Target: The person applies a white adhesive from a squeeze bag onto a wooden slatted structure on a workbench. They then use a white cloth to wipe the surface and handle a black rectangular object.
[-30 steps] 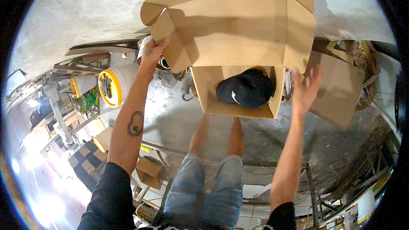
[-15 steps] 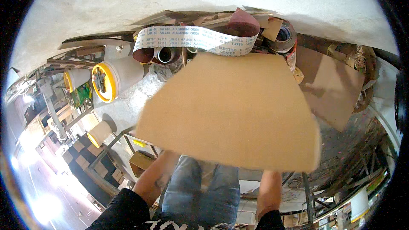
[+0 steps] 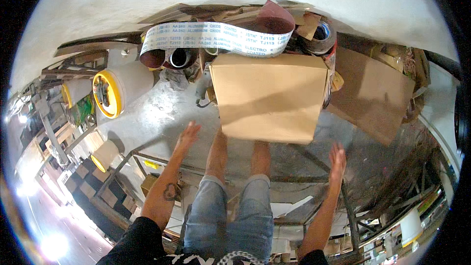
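At upper centre, a brown cardboard box (image 3: 271,102) sits with its lid apparently down; to its right lies a flat cardboard sheet (image 3: 375,93); along its far edge curls a printed abrasive belt (image 3: 211,38), though whether they touch I cannot tell; just beside its left side is a grey power tool (image 3: 202,88); the left hand (image 3: 188,137) and right hand (image 3: 337,159) hang apart from it, both empty, fingers extended; even pressure from both palms would probably handle the cardboard best, without denting it.
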A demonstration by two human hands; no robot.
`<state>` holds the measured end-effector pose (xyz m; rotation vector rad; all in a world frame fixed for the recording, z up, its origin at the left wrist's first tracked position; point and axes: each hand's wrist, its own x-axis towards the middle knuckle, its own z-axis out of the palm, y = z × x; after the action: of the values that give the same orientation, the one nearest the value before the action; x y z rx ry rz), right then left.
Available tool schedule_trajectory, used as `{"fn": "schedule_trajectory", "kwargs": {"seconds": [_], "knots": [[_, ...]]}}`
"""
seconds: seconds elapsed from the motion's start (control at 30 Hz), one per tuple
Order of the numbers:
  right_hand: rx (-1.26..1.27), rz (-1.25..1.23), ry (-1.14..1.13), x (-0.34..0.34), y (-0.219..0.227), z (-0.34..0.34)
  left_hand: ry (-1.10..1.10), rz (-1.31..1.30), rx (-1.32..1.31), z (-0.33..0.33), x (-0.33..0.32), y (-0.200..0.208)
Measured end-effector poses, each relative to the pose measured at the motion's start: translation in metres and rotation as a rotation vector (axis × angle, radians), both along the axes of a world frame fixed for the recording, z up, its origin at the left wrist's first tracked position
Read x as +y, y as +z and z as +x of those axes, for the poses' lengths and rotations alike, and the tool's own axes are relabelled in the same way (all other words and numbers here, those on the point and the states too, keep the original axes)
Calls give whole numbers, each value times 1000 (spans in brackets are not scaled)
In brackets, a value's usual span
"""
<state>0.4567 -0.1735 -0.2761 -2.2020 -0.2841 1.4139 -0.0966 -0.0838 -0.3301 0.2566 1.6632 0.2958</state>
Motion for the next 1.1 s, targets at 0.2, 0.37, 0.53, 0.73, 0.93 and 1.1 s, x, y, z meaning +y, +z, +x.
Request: {"fn": "schedule_trajectory", "kwargs": {"seconds": [0.2, 0.37, 0.53, 0.73, 0.93, 1.1], "knots": [[-305, -37, 442, 80, -65, -61, -725, 318, 331, 133, 42, -18], [-688, 30, 431, 65, -19, -108, -872, 315, 272, 131, 33, 79], [-230, -74, 551, -41, 97, -170, -1208, 406, 282, 54, -16, 235], [-116, -149, 623, -104, 311, -223, -1511, 692, 114, -7, -4, 375], [36, 35, 719, -151, 451, -293, -1878, 612, -222, 37, 68, 443], [-157, 114, 324, -212, 496, -395, -2237, 628, -438, 70, 85, 469]]}}
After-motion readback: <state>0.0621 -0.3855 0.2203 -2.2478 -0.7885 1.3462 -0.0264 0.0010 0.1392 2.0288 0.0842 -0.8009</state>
